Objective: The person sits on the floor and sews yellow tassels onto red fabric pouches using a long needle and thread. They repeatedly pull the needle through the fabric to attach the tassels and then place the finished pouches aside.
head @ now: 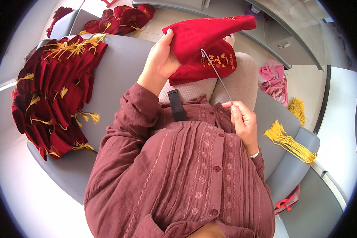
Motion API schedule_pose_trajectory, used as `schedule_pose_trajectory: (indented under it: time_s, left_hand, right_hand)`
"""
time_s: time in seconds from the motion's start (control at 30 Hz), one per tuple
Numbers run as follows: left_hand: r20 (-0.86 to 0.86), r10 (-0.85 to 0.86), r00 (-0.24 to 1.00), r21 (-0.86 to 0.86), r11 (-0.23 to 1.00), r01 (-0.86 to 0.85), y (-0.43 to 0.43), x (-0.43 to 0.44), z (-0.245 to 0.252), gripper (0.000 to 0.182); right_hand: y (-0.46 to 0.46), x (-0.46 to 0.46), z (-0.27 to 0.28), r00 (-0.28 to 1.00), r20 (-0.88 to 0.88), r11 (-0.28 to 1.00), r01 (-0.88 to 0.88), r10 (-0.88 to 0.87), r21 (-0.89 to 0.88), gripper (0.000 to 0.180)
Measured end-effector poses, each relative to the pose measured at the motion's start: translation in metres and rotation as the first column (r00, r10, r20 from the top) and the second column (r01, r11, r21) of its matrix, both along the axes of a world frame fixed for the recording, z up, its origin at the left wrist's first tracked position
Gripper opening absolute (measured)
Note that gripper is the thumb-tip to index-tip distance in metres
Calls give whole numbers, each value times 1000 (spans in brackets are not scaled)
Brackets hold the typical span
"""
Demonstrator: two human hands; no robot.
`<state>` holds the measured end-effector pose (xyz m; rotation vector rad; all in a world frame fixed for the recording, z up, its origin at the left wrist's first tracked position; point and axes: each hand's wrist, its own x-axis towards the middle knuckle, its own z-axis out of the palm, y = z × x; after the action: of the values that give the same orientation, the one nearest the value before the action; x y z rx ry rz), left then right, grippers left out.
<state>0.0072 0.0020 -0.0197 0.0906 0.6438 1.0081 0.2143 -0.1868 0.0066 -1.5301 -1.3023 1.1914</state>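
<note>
My left hand (163,56) grips the left edge of a red cloth pouch (193,35), its thumb on top. The fabric spreads over my knees, and yellow printed writing shows on its lower part. Whether this is one folded pouch or two pieces, I cannot tell. Between thumb and fingers, my right hand (243,122) pinches the near end of a thin metal rod (218,76) with a hooked tip. That tip lies in front of the red cloth, with no cord visible on it. A black strap (176,104) lies at my waist.
Dark red pouches with yellow tasselled cords (56,98) are heaped on the grey seat (122,56) to my left. More red pouches (122,20) lie beyond it. On the right armrest rests a bundle of yellow cords (294,145); another yellow bundle (297,110) and pink cloth (272,80) lie farther off.
</note>
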Motion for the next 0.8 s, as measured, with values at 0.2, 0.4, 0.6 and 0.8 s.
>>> schedule_pose_trajectory:
  time_s: [0.2,0.4,0.6,0.8]
  left_hand:
    - [4,-3,1000,17,1000,3,-3,1,-1,40]
    - [-129,-30,991,211,976,57,-14,9,0,27]
    - [-312,-102,944,414,880,232,-49,41,-3,33]
    - [-546,-194,815,433,768,472,-62,48,-8,26]
  right_hand:
    - [2,1,2,995,-96,991,0,-13,-136,21]
    - [11,-7,1,989,-139,987,30,-53,-159,20]
    - [39,-26,-4,982,0,975,190,-191,115,39]
    - [53,-26,-10,974,116,964,169,-195,203,39]
